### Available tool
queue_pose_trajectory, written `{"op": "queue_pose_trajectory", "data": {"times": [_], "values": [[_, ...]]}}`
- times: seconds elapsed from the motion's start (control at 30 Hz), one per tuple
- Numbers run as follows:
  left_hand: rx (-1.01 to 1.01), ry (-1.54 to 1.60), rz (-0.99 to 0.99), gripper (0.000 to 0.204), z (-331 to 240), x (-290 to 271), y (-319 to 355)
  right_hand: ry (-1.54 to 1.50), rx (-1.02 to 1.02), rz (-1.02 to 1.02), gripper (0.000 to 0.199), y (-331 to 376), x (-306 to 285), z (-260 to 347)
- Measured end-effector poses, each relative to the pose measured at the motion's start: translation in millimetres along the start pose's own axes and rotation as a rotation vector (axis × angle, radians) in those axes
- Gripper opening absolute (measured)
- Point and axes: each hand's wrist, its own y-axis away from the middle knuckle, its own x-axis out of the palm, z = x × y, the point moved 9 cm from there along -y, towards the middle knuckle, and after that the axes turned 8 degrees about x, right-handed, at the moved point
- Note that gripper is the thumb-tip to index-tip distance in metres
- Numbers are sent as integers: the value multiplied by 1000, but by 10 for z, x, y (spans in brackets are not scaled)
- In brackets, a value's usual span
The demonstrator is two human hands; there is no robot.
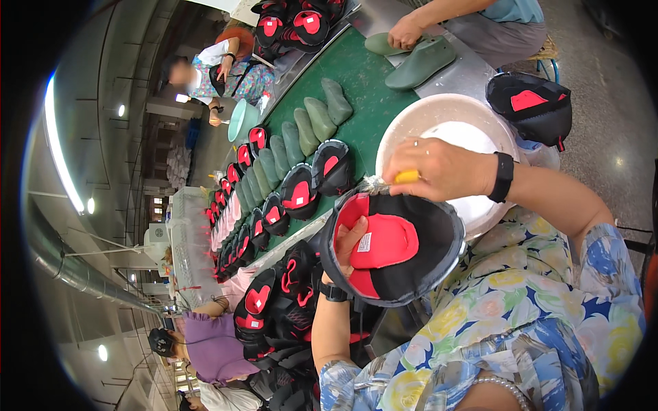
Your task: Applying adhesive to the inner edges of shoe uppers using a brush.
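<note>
My left hand [351, 245] grips a black shoe upper [435, 236] with a red lining and a small white label. Its fingers reach inside the opening, and the wrist wears a dark watch. Above the upper's far edge, my right hand [439, 168] is closed around a short yellow handle [406, 176]. The working end of that tool is hidden, so I cannot tell its kind. Just behind the right hand stands a pale round basin [401, 123] with something white in it. Another black and red shoe upper [534, 103] lies to the right of the basin.
A green conveyor belt [367, 82] carries rows of green shoe lasts [317, 120] and shoe uppers [299, 192]. More uppers are piled [277, 308] at my left. Across the belt a co-worker's hand [406, 32] touches a last. Other people stand along the line.
</note>
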Motion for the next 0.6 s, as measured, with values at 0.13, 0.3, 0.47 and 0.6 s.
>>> {"op": "queue_pose_trajectory", "data": {"times": [0.13, 0.3, 0.47, 0.6], "values": [[37, 10, -15, 39, -88, 30, 72, 110, 113, 237, 18, 186, 50, -117], [66, 2, -26, 35, -6, -66, 20, -87, 44, -57, 19, 38, -156, 17], [263, -232, -244, 31, -296, -415, 24, -30, 232, 24, 15, 174, -129, -239], [412, 70, -363, 36, -102, -1402, -125, -131, 429, -117, 18, 309, -399, -243]]}}
